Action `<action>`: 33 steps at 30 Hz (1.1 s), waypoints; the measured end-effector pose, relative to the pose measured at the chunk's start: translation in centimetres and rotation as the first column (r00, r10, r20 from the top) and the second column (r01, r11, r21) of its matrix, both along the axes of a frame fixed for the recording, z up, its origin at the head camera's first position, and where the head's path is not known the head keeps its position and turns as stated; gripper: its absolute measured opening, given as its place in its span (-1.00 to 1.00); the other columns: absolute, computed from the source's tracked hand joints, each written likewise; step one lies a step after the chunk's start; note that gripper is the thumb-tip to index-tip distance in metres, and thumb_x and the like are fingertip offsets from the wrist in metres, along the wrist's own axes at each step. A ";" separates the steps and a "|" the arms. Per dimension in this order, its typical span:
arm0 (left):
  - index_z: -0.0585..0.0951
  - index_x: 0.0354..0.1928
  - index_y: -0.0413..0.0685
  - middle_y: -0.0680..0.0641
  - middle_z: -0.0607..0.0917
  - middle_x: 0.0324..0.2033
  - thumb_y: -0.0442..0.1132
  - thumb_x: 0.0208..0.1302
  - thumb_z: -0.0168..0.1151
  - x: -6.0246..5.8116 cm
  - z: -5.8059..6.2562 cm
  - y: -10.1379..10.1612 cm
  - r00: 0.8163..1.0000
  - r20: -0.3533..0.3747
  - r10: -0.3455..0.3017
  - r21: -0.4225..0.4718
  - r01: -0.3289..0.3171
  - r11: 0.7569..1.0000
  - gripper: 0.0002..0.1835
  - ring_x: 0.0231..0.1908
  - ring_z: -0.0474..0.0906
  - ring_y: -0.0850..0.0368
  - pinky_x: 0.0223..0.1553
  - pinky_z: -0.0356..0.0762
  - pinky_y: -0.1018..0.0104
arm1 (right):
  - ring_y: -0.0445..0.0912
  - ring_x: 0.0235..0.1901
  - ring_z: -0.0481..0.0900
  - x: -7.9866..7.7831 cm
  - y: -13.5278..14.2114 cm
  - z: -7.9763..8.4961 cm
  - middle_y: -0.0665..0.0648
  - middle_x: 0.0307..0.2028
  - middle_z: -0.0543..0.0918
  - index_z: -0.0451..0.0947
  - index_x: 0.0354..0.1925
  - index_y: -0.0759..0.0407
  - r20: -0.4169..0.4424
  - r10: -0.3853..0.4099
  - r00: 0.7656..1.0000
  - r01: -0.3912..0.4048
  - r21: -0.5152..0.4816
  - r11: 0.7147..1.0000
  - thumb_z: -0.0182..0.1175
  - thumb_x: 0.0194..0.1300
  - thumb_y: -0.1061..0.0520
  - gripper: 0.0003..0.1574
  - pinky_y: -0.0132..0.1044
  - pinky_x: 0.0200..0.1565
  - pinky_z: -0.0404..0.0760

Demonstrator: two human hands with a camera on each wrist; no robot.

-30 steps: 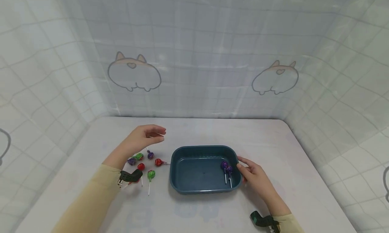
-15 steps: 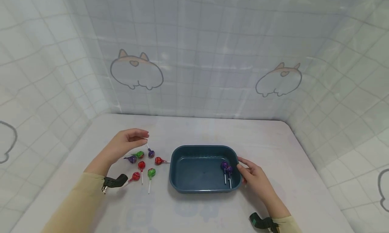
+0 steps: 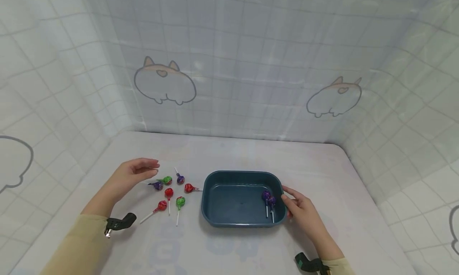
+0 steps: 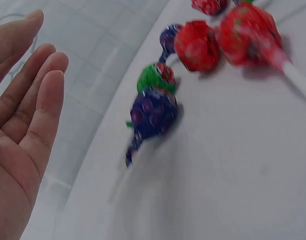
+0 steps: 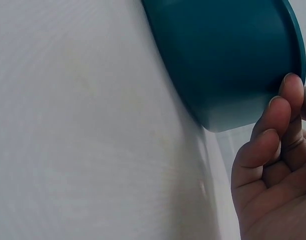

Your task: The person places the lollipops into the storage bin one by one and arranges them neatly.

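Observation:
My left hand (image 3: 129, 176) is held in the air at the left of the table, fingers extended and holding nothing. Just right of its fingertips lie a purple lollipop (image 3: 157, 185) and a green lollipop (image 3: 167, 180). In the left wrist view the purple lollipop (image 4: 153, 114) overlaps the green one, and the open palm (image 4: 18, 165) is beside them. My right hand (image 3: 304, 213) grips the right end of a dark teal plastic tray (image 3: 229, 205), thumb at the rim. Its fingertips press the outer wall in the right wrist view. Two purple lollipops (image 3: 266, 195) lie inside the tray's right end.
Left of the tray, on the white table (image 3: 222, 255), several more lollipops are scattered: another purple one (image 3: 180, 180), red ones (image 3: 169, 193) and a green one (image 3: 180, 202). One red lollipop (image 3: 189, 188) points its stick at the tray wall. White grid-patterned curtains (image 3: 244, 67) surround the table.
My left hand has moved left, away from the tray and past the lollipops, uncovering those that were under the wrist. The right hand and tray stay in place; the head view has shifted slightly.

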State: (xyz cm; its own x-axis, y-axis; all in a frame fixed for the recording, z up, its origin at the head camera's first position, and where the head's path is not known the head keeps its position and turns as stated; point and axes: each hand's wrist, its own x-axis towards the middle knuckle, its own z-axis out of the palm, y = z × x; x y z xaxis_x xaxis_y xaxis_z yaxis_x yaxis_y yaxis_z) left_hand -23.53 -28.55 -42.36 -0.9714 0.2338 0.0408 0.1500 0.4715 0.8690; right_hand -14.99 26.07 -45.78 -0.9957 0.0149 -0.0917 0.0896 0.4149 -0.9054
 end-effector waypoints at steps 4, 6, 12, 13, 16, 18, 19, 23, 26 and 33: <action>0.53 0.24 -0.13 -0.16 0.61 0.14 -0.01 0.31 0.34 0.2 -0.9 -0.8 1.000 0.016 -0.010 -0.025 0.010 1.000 -0.45 0.01 0.61 0.24 -0.06 0.54 0.48 | 0.06 -0.60 0.47 0.0 0.1 0.0 0.16 -0.62 0.56 0.45 0.31 -0.01 -0.005 0.006 1.000 -0.006 0.000 1.000 0.17 0.44 -0.13 -0.44 -0.30 -0.57 0.42; 0.54 0.23 -0.08 -0.10 0.62 0.13 0.03 0.29 0.35 0.3 -1.5 -1.1 1.000 0.022 -0.017 -0.059 0.018 0.998 -0.44 0.03 0.61 0.19 -0.06 0.55 0.47 | 0.06 -0.60 0.47 0.0 0.1 0.0 0.16 -0.62 0.56 0.45 0.31 -0.01 -0.004 0.003 1.000 -0.003 0.003 1.000 0.17 0.43 -0.14 -0.43 -0.30 -0.58 0.41; 0.58 0.20 0.02 -0.02 0.64 0.11 0.11 0.24 0.36 0.6 -3.2 -1.6 0.999 0.017 -0.031 -0.193 0.034 0.981 -0.44 0.09 0.58 -0.05 -0.01 0.60 0.21 | 0.02 -0.61 0.46 0.1 0.0 0.1 0.16 -0.61 0.56 0.44 0.31 -0.01 0.001 -0.007 1.000 0.007 0.008 1.000 0.18 0.44 -0.11 -0.44 -0.30 -0.58 0.40; 0.59 0.20 0.02 -0.02 0.64 0.10 0.12 0.24 0.36 0.7 -3.5 -1.6 0.999 0.015 -0.033 -0.209 0.036 0.977 -0.44 0.10 0.57 -0.07 0.00 0.60 0.15 | 0.02 -0.61 0.46 0.1 0.0 0.0 0.16 -0.61 0.56 0.44 0.31 -0.01 0.001 -0.006 1.000 0.006 0.009 1.000 0.17 0.44 -0.11 -0.44 -0.30 -0.58 0.41; 0.61 0.17 0.05 -0.02 0.65 0.08 0.11 0.22 0.38 0.7 -3.9 -1.5 0.999 0.003 -0.040 -0.243 0.040 0.969 -0.47 0.09 0.58 -0.07 0.02 0.58 0.06 | 0.01 -0.60 0.47 0.0 0.0 0.0 0.16 -0.61 0.57 0.44 0.31 -0.01 -0.002 -0.003 1.000 0.003 0.007 1.000 0.17 0.43 -0.13 -0.43 -0.30 -0.57 0.43; 0.63 0.14 0.08 0.00 0.66 0.05 0.10 0.21 0.39 0.7 -4.0 -1.3 0.999 -0.011 -0.041 -0.276 0.036 0.961 -0.50 0.07 0.58 -0.04 0.02 0.58 0.04 | 0.02 -0.60 0.47 0.0 0.0 -0.1 0.16 -0.61 0.57 0.44 0.31 -0.01 -0.005 0.001 1.000 -0.001 0.005 1.000 0.17 0.43 -0.14 -0.43 -0.30 -0.57 0.43; 0.64 0.13 0.10 0.01 0.67 0.04 0.09 0.21 0.40 0.7 -4.1 -1.2 0.999 -0.020 -0.041 -0.299 0.034 0.954 -0.52 0.06 0.58 -0.03 0.01 0.58 0.04 | 0.02 -0.61 0.47 0.0 0.0 -0.2 0.16 -0.61 0.56 0.45 0.31 -0.02 -0.008 0.002 1.000 -0.002 0.005 1.000 0.17 0.43 -0.15 -0.43 -0.30 -0.57 0.43; 0.68 0.07 0.11 -0.01 0.68 -0.02 0.04 0.20 0.43 0.6 -4.1 -0.6 0.996 -0.073 -0.058 -0.399 0.025 0.917 -0.59 0.01 0.58 -0.04 -0.04 0.57 -0.03 | 0.04 -0.61 0.46 -0.1 0.0 -0.4 0.17 -0.61 0.56 0.45 0.31 -0.02 -0.017 0.005 1.000 -0.005 0.008 1.000 0.17 0.43 -0.16 -0.43 -0.30 -0.58 0.42; 0.68 0.05 0.09 0.00 0.69 -0.06 0.00 0.19 0.44 0.7 -4.0 -0.2 0.991 -0.110 -0.071 -0.461 0.013 0.888 -0.60 -0.01 0.57 -0.06 -0.03 0.54 -0.10 | 0.04 -0.61 0.46 -0.1 0.0 -0.5 0.16 -0.62 0.56 0.45 0.31 -0.02 -0.020 0.004 1.000 -0.004 0.011 1.000 0.17 0.43 -0.16 -0.43 -0.29 -0.57 0.43; 0.65 0.07 0.06 0.05 0.68 -0.13 -0.08 0.20 0.44 0.4 -4.2 0.6 0.989 -0.103 -0.107 -0.525 0.037 0.850 -0.60 -0.13 0.58 0.06 -0.08 0.55 -0.04 | 0.02 -0.62 0.42 -0.1 -0.1 -0.6 0.15 -0.62 0.55 0.45 0.30 -0.02 -0.031 0.010 0.999 -0.010 0.010 1.000 0.17 0.42 -0.19 -0.41 -0.29 -0.59 0.38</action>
State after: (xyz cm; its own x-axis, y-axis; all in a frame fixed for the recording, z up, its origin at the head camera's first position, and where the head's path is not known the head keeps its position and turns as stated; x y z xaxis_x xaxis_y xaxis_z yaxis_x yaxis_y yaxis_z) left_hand -23.15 -27.92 -46.53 -0.9461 0.3236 0.0115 0.2906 0.8329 0.4709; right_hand -15.08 25.93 -46.34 -0.9981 0.0059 -0.0611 0.0578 0.4242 -0.9037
